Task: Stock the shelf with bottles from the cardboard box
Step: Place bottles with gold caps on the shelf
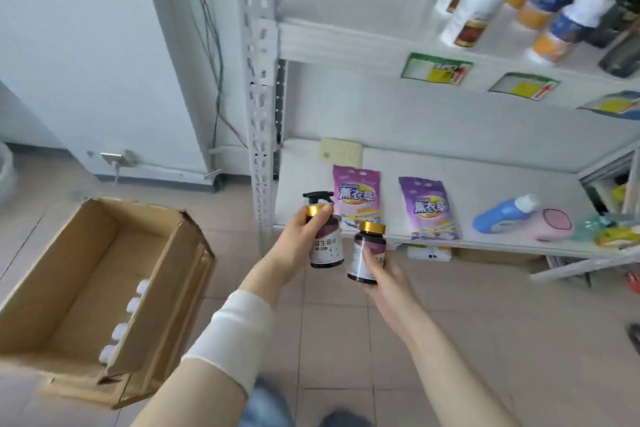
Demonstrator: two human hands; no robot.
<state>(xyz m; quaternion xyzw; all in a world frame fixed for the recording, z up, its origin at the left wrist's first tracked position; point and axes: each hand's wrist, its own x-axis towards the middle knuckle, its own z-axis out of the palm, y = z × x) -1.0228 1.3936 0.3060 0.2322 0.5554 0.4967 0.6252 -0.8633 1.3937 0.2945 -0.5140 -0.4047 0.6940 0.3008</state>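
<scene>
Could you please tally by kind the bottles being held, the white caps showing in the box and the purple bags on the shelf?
Gold-capped bottles, held: 2
White caps in the cardboard box: 4
Purple bags on the lower shelf: 2
Total: 8

Beige tiled floor (pixel 346 340), plain white wall (pixel 86 45)
</scene>
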